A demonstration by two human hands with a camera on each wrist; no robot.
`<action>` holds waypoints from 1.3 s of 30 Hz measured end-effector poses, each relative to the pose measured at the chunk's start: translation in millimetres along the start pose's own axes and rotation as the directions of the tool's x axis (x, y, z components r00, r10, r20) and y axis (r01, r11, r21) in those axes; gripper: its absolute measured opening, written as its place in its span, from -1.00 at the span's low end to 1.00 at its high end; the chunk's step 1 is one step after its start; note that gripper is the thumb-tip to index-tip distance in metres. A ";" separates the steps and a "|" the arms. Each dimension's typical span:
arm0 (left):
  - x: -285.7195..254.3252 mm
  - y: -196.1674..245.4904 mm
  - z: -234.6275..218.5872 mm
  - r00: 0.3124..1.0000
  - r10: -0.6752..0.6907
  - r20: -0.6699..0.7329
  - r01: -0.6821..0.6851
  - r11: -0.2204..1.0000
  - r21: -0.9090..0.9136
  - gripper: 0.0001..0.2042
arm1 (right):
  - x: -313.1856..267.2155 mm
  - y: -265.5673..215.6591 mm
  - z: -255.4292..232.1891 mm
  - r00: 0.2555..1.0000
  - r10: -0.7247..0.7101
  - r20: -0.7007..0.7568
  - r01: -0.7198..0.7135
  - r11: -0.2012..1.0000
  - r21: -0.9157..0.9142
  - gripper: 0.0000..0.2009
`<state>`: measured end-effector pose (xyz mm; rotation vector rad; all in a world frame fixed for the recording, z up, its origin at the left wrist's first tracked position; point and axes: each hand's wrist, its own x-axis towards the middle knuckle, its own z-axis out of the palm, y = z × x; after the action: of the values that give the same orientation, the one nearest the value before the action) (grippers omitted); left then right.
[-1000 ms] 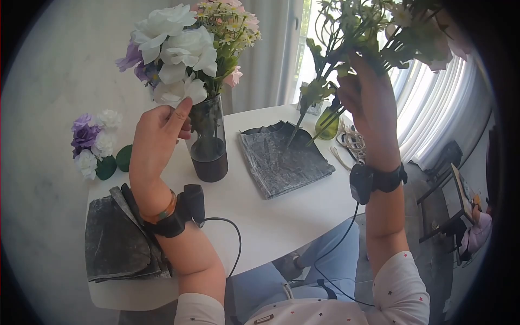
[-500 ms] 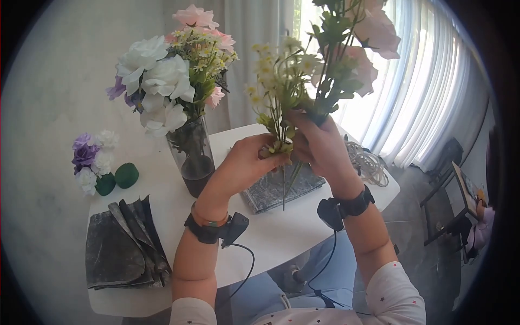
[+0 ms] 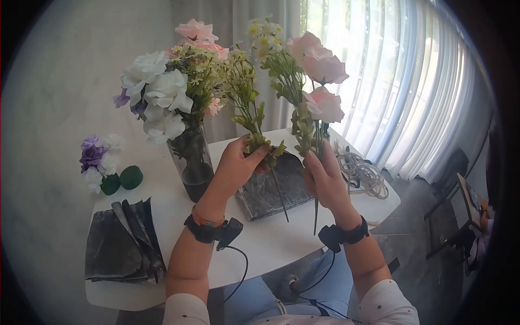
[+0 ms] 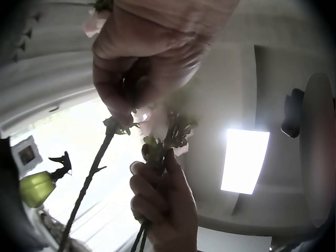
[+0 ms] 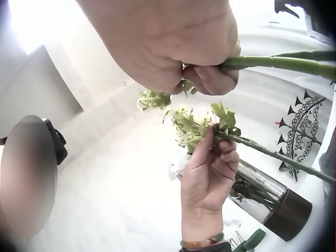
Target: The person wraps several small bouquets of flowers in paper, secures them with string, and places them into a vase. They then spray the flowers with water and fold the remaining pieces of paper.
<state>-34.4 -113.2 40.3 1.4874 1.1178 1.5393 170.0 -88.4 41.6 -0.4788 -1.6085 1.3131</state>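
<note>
My left hand point(image 3: 236, 165) pinches a sprig of small daisies point(image 3: 245, 89) by its stem, just below the leaves. Its bare lower stem point(image 4: 86, 184) slants down past the fingers. In my right hand point(image 3: 329, 181) are long-stemmed pink roses point(image 3: 325, 67) together with another daisy sprig point(image 3: 281, 70), their stems gripped between thumb and curled fingers. Both bunches are upright, side by side over the table. Just left of them stands a glass vase point(image 3: 195, 176) with dark lower part, filled with white flowers point(image 3: 168, 89), pink flowers and daisies.
On the white table point(image 3: 260, 265) lie a dark folded sheet point(image 3: 284, 187) behind the hands and more dark sheets point(image 3: 116, 246) at the left. Purple and white flowers point(image 3: 93, 154) lie back left. Coiled cord point(image 3: 365, 176) sits at the right; a green spray bottle point(image 4: 39, 186) appears in the left wrist view.
My left hand has left the vase flowers and taken hold of a daisy sprig from the right-hand bunch. The two hands came together, then drew apart, separating that sprig; the right hand lowered.
</note>
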 end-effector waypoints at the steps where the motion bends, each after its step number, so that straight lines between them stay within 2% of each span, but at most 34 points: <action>1: -0.8 -1.6 3.7 1.000 0.004 0.022 -0.003 0.999 -0.038 -0.77 | -3.1 4.0 -1.3 0.999 0.035 0.006 -0.035 0.999 -0.042 -0.72; 4: -3.6 -1.1 14.1 0.998 -0.033 0.062 0.036 0.998 -0.051 -0.78 | -9.9 9.9 3.8 0.998 0.052 0.029 -0.050 0.996 -0.076 -0.73; 5: -4.4 -2.4 16.6 0.998 -0.031 0.061 0.034 0.998 -0.049 -0.78 | -9.3 15.9 1.1 0.999 0.016 0.042 -0.004 0.967 -0.255 -0.71; 6: -5.1 -4.6 18.4 0.996 -0.018 0.089 0.023 0.998 -0.063 -0.80 | -9.9 19.3 1.7 0.999 0.012 0.043 -0.001 0.967 -0.254 -0.71; 8: -6.0 -5.4 21.2 0.993 -0.004 0.117 0.013 0.997 -0.077 -0.81 | -11.8 23.3 6.6 0.983 -0.165 0.085 0.185 0.857 -0.482 -0.70; 10: -6.9 -5.4 22.9 0.981 0.024 0.191 -0.007 0.996 -0.086 -0.82 | -13.6 22.5 9.9 0.982 -0.147 0.122 0.188 0.861 -0.473 -0.69; 12: -8.7 -3.1 24.5 0.981 0.020 0.191 0.002 0.993 -0.114 -0.82 | -14.9 23.6 11.7 0.986 -0.051 0.157 0.119 0.880 -0.461 -0.66; 14: -8.6 -3.5 24.0 0.982 0.013 0.190 0.015 0.989 -0.144 -0.82 | -13.6 27.4 9.2 0.985 -0.046 0.169 0.120 0.880 -0.459 -0.62; 16: -5.9 -4.0 21.5 0.945 0.070 0.320 -0.009 0.982 -0.189 -0.81 | -11.9 30.8 6.6 0.973 -0.119 0.200 0.194 0.891 -0.410 -0.61; 20: -9.1 -0.2 27.6 0.953 0.018 0.302 0.037 0.984 -0.174 -0.77 | -10.2 42.2 -1.2 0.952 -0.175 0.251 0.278 0.840 -0.466 -0.61; 22: -10.1 -2.6 28.6 0.971 0.034 0.237 0.046 0.945 -0.323 -0.74 | -12.0 37.0 -0.7 0.965 -0.112 0.238 0.226 0.814 -0.535 -0.59; 23: -10.1 -4.5 28.4 0.975 0.029 0.220 0.045 0.944 -0.326 -0.74 | -13.2 35.6 1.0 0.962 -0.104 0.253 0.228 0.817 -0.530 -0.59; 25: -9.3 -8.0 27.4 0.981 0.085 0.173 -0.018 0.934 -0.358 -0.74 | -17.2 32.9 6.0 0.988 -0.025 0.155 0.078 0.934 -0.349 -0.56; 26: -10.2 -7.7 27.7 0.985 0.078 0.151 -0.019 0.934 -0.357 -0.74 | -20.7 30.4 7.3 0.985 -0.015 0.175 0.075 0.936 -0.343 -0.56; 28: -11.8 -4.9 28.6 0.991 0.107 0.086 -0.057 0.892 -0.448 -0.73 | -29.5 25.6 9.9 0.990 0.064 0.128 -0.030 0.967 -0.254 -0.53; 29: -11.6 -5.3 26.8 0.990 0.090 0.106 -0.033 0.896 -0.443 -0.74 | -33.5 26.0 15.1 0.996 0.034 0.084 -0.014 0.973 -0.232 -0.57; 30: -12.0 -5.1 27.2 0.993 0.082 0.087 -0.035 0.896 -0.442 -0.74 | -35.3 29.1 14.3 0.994 0.044 0.101 -0.020 0.974 -0.227 -0.57; 32: -11.6 -3.6 29.5 0.989 0.088 0.122 -0.032 0.916 -0.400 -0.76 | -36.2 36.1 6.4 0.997 -0.002 0.079 0.031 0.927 -0.375 -0.64; 33: -10.2 -3.3 28.1 0.985 0.094 0.145 -0.037 0.933 -0.358 -0.77 | -35.7 40.3 7.5 0.996 -0.072 0.057 0.087 0.946 -0.314 -0.72; 36: -8.1 -7.5 29.9 0.980 0.130 0.150 -0.069 0.932 -0.357 -0.77 | -33.6 41.4 9.0 0.998 -0.065 0.024 0.069 0.968 -0.240 -0.75; 37: -7.2 -5.8 27.9 0.981 0.131 0.146 -0.072 0.932 -0.355 -0.77 | -32.9 38.9 6.1 0.998 -0.014 0.061 0.026 0.980 -0.197 -0.70; 38: -5.5 -3.2 24.7 0.979 0.122 0.161 -0.076 0.961 -0.265 -0.75 | -30.9 39.3 0.4 0.998 -0.015 0.064 0.028 0.980 -0.196 -0.70; 39: -4.6 0.0 21.6 0.978 0.111 0.177 -0.080 0.982 -0.173 -0.72 | -28.8 40.1 -6.5 0.997 0.040 0.064 -0.034 0.996 -0.085 -0.65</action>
<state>-12.5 -115.2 37.8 1.5532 0.8015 1.4838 178.1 -93.8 -7.2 -0.5231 -1.7219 1.3049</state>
